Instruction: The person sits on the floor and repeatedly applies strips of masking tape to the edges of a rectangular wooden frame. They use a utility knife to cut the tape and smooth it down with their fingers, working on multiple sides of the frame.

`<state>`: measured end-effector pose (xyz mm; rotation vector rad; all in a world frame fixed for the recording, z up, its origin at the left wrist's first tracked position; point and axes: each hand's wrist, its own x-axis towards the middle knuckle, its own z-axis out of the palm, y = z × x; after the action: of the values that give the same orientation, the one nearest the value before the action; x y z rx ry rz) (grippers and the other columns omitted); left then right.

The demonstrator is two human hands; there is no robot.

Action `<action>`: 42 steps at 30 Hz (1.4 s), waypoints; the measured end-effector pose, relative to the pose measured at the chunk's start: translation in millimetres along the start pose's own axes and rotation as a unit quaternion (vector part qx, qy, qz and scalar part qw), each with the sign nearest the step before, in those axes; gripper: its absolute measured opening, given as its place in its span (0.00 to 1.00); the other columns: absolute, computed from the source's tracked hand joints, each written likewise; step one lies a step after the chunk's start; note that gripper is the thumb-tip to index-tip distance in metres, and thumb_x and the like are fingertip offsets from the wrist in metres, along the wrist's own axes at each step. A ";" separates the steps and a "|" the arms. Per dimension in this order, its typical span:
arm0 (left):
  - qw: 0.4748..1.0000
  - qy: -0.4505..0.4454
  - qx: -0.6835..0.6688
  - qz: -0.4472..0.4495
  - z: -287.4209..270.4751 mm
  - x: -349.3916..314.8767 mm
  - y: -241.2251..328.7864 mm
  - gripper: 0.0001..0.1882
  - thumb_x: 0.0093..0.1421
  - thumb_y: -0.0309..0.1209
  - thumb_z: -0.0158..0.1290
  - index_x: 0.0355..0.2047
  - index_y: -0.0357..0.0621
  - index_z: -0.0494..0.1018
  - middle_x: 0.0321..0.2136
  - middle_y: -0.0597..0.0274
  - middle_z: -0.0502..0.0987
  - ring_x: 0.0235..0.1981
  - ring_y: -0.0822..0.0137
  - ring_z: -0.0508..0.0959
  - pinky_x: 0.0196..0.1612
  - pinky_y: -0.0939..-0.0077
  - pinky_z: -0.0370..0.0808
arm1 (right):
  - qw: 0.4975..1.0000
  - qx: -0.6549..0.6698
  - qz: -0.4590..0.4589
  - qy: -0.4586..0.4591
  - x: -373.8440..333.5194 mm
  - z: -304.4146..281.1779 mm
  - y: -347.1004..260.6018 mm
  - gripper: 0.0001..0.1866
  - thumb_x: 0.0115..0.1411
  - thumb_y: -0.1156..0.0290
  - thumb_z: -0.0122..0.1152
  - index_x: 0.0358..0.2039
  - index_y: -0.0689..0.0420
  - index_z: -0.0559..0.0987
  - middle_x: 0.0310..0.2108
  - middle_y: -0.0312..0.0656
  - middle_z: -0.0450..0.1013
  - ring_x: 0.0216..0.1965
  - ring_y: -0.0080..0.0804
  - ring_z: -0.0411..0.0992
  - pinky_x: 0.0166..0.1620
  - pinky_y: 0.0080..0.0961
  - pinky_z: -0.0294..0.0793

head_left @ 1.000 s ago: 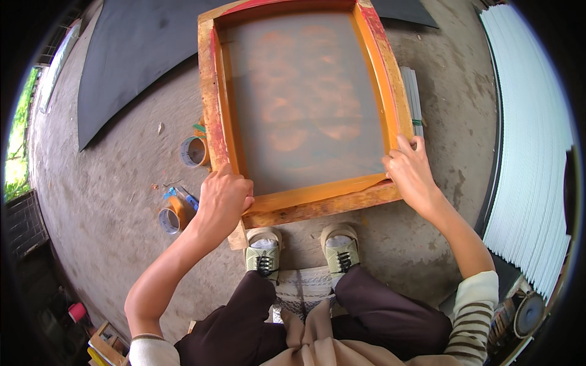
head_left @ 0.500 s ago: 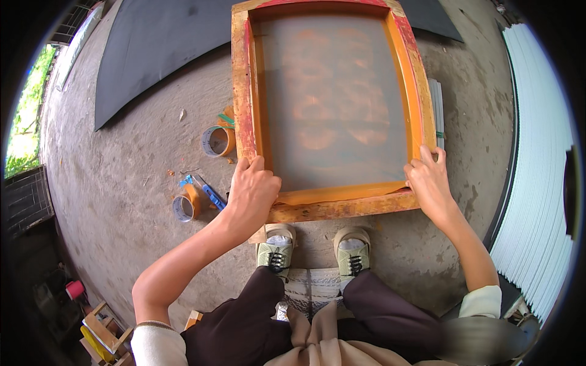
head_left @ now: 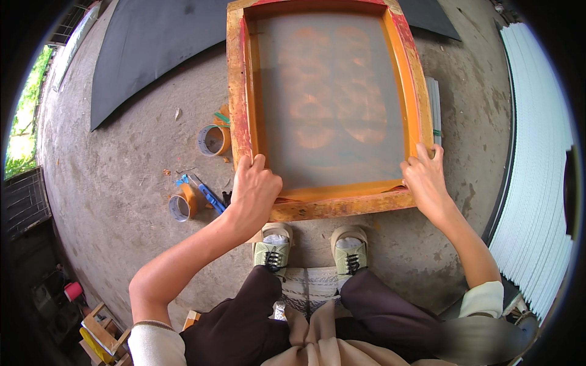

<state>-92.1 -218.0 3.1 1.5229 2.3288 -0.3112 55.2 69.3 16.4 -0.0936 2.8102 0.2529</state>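
Note:
A wooden screen-printing frame (head_left: pixel 342 209), stained red and edged inside with orange-brown tape, is in front of me. Its grey mesh (head_left: pixel 332 165) carries faint rounded orange shapes in two columns. My left hand (head_left: pixel 256 190) is closed round the frame's near left corner, with the knuckles up. At the near right corner, my right hand (head_left: pixel 426 183) grips the wood in the same way. The undersides of both grips are hidden. Left of my left hand lie a blue utility knife (head_left: pixel 211 198) and a roll of brown tape (head_left: pixel 183 206), with another tape roll (head_left: pixel 213 141) farther off.
A large black sheet (head_left: pixel 152 55) lies on the concrete floor at the far left, passing behind the frame. Tall stacked white sheets (head_left: pixel 537 177) line the right. A strapped bundle of strips (head_left: pixel 434 110) shows beside the frame. My shoes (head_left: pixel 274 253) are just below its near edge.
The whole scene has shifted slightly left in the picture. Both hands keep the same hold on the screen-printing frame.

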 end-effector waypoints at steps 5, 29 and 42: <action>0.995 -0.069 0.075 -0.009 -1.5 6.3 6.1 0.05 0.40 0.30 0.61 0.21 0.53 0.79 0.21 0.72 0.76 0.38 0.68 0.69 0.38 0.75 0.60 | 0.998 -0.052 -0.013 -0.032 6.2 0.7 -0.9 0.07 0.38 0.75 0.68 0.22 0.59 0.80 0.20 0.41 0.72 0.42 0.35 0.66 0.51 0.47 0.54; 0.868 0.180 0.049 0.460 2.2 119.0 48.9 0.29 0.59 0.38 0.42 0.63 0.56 0.56 0.65 0.77 0.52 0.66 0.71 0.49 0.67 0.57 0.47 | 0.831 0.459 0.190 0.250 -43.1 91.3 14.4 0.28 0.66 0.63 0.42 0.63 0.60 0.54 0.63 0.47 0.49 0.65 0.42 0.45 0.65 0.38 0.45; 0.885 0.182 0.001 0.428 -5.1 156.2 96.7 0.24 0.60 0.39 0.42 0.59 0.67 0.62 0.62 0.81 0.55 0.64 0.74 0.51 0.66 0.54 0.48 | 0.811 0.491 0.165 0.272 -41.2 89.9 12.5 0.26 0.64 0.69 0.42 0.61 0.64 0.55 0.61 0.48 0.54 0.63 0.43 0.46 0.63 0.39 0.49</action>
<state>-61.8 -46.0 -53.8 2.5789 1.6065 0.2211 120.6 99.6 -52.4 0.6527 3.0674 -1.3565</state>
